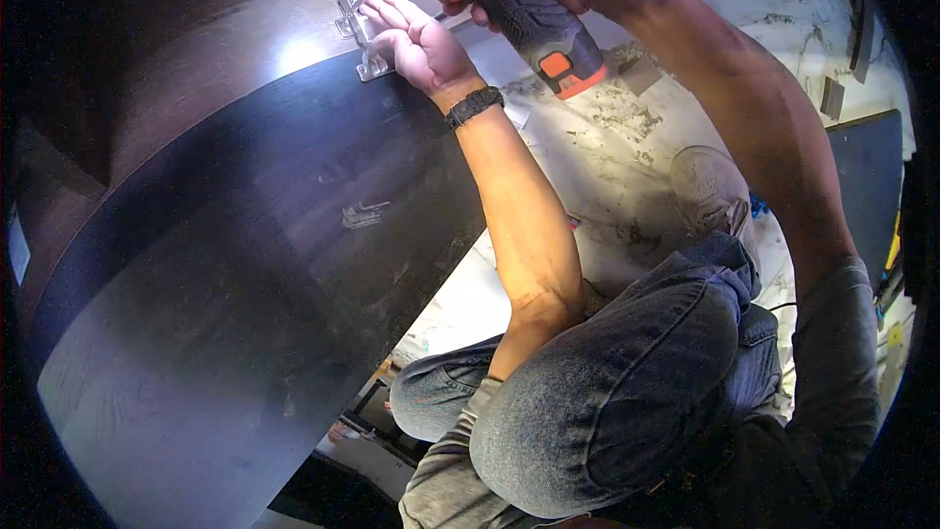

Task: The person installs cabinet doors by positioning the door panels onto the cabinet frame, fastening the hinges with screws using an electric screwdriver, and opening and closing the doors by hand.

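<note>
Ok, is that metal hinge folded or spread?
Spread: the metal hinge reaches from the dark panel to the brown panel, its two ends apart.

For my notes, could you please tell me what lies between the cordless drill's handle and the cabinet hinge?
In the head view, the left hand lies between the drill's handle and the hinge.

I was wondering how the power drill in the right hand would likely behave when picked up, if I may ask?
The power drill would likely feel stiff, since it looks hard and moulded. It may be heavy for its size, perhaps bottom-heavy, given the chunky orange-edged base. Its dark, textured look suggests it probably isn't very slippery.
</note>
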{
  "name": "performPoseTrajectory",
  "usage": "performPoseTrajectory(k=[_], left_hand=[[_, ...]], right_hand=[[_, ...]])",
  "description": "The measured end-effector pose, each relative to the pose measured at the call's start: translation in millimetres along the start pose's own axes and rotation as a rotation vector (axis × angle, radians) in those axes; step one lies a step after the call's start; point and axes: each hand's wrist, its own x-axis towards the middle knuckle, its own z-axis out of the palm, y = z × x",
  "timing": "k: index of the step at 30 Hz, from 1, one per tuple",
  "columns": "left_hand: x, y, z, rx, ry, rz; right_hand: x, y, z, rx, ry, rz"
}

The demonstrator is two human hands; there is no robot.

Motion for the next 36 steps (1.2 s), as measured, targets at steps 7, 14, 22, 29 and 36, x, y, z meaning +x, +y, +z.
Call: performPoseTrajectory(k=[7, 14, 22, 29, 36], left_hand=[[-7.6, -11.7, 1.6, -0.056, 0.046, -0.004], [-12.2, -9.1, 8.1, -0.161, 0.049, -0.001], [-6.1, -3.5, 0.1, -0.429, 0.002, -0.141], [-4.9, -6.8, -1.0, -0.495, -0.006, -0.274], [-4.8, -5.2, 0.3, -0.641, 0.037, -0.353]], right_hand=[[-1.2, -0.9, -9.4, -0.275, -0.035, -0.073], [11.0, -69.8, 4.4, -0.137, -0.080, 0.293], [34.5, -164.1, -0.9, -0.655, -0.274, 0.665], [44.9, -195.5, -3.5, -0.886, -0.477, 0.676], [50.5, -192.5, 5.0, -1.044, -0.468, 0.746]])
